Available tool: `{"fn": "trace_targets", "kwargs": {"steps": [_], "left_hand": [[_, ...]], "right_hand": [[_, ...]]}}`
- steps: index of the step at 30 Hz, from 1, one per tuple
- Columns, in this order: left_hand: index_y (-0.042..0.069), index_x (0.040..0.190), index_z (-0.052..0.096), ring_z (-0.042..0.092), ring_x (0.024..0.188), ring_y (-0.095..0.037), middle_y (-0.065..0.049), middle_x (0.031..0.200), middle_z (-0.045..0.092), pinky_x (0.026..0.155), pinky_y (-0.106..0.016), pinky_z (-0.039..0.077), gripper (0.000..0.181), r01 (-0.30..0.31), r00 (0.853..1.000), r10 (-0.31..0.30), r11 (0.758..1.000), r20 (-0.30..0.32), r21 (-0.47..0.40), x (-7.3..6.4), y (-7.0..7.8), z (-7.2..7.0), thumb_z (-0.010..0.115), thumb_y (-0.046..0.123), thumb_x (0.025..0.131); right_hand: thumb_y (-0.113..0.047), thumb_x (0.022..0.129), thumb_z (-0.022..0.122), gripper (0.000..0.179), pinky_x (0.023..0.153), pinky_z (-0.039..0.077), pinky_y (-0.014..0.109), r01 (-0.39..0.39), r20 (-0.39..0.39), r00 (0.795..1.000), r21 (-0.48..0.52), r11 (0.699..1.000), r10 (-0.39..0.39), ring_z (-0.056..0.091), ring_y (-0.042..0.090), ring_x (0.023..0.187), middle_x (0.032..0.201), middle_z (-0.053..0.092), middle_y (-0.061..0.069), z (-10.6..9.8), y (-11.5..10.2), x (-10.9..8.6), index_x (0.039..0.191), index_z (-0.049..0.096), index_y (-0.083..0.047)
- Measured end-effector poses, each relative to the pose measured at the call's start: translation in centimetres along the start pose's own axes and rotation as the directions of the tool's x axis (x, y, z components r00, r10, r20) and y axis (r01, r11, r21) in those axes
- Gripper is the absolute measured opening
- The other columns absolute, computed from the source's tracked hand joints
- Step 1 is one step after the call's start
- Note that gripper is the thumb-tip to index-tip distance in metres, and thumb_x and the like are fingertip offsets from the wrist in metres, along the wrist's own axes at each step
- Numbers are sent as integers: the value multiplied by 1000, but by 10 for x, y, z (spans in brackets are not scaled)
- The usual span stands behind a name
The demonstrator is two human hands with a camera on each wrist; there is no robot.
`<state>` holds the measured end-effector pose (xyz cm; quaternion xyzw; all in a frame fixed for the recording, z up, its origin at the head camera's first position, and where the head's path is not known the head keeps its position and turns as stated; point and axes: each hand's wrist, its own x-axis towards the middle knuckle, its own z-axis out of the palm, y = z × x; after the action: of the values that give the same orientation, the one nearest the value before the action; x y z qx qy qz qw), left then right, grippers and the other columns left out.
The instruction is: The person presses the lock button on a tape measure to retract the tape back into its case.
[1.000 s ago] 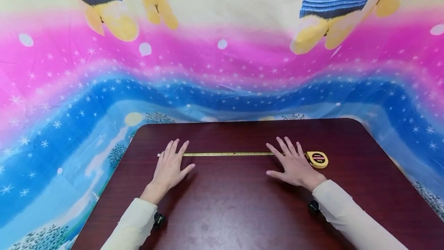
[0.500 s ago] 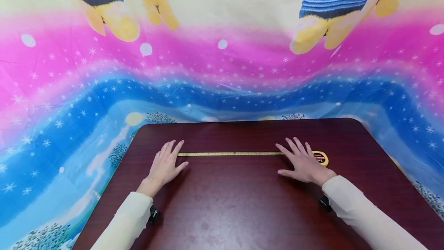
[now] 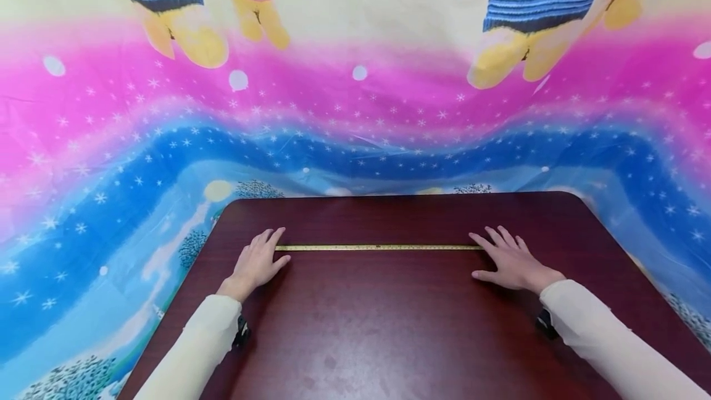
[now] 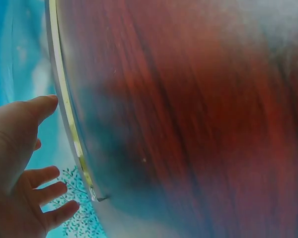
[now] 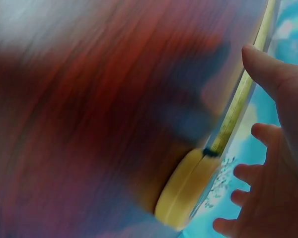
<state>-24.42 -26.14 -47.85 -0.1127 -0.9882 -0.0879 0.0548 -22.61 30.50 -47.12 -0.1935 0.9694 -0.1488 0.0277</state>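
Note:
A yellow tape measure lies on the dark red-brown table, its blade [image 3: 378,247] drawn out in a straight line from left to right. My left hand [image 3: 254,266] is over the blade's left end, fingers spread, holding nothing. In the left wrist view the metal end hook [image 4: 97,195] lies beyond its fingertips. Over the other end is my right hand [image 3: 515,265], also with fingers spread and nothing in them. It hides the case in the head view, but the right wrist view shows the yellow case [image 5: 186,191] beside the fingers. Both hands look apart from the tape.
The tabletop [image 3: 378,320] has rounded far corners and a glossy sheen. Behind and around it hangs a printed cloth [image 3: 355,116] in pink, blue and cream, close against the far edge. Each wrist wears a small black device [image 3: 241,332] at the sleeve.
My hands have moved farther apart, the left to the left and the right to the right. The right hand now covers the case in the head view. The tape has stayed put.

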Motion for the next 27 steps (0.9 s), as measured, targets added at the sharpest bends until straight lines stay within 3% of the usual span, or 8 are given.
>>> {"fn": "trace_targets", "kwargs": {"steps": [5, 10, 19, 27], "left_hand": [[7, 152, 42, 50, 133, -46, -27, 149, 48, 102, -62, 48, 64, 10, 998, -8, 1000, 56, -30, -1, -3, 0, 66, 31, 98], [6, 149, 47, 53, 132, -46, -27, 147, 51, 102, -61, 48, 57, 24, 995, -19, 999, 102, -46, -1, -3, 1, 65, 28, 99], [3, 135, 62, 57, 126, -44, -24, 136, 61, 101, -58, 49, 40, 60, 994, -55, 997, 94, -46, 1, -11, 5, 67, 17, 97], [0, 126, 66, 59, 117, -44, -24, 124, 64, 92, -57, 53, 31, 102, 993, -99, 993, 67, -57, 4, -25, -4, 66, 8, 96]], "right_hand": [[-51, 90, 71, 84, 109, 22, 79, -45, 72, 996, -12, 999, 46, 23, 62, 143, 157, 31, 35, -2, 10, -10, 155, 38, -8], [-35, 93, 71, 71, 105, 34, 75, -38, 99, 994, 23, 999, 36, 32, 60, 139, 154, 36, 35, -2, 18, -19, 152, 43, -6], [-14, 94, 69, 57, 102, 42, 70, 8, 115, 993, 75, 997, -16, 40, 59, 134, 149, 39, 38, -12, 32, -19, 146, 49, -1], [-8, 96, 65, 51, 101, 45, 66, 53, 66, 996, 70, 996, -58, 48, 53, 130, 143, 49, 33, -18, 37, -14, 144, 51, 1]]}}
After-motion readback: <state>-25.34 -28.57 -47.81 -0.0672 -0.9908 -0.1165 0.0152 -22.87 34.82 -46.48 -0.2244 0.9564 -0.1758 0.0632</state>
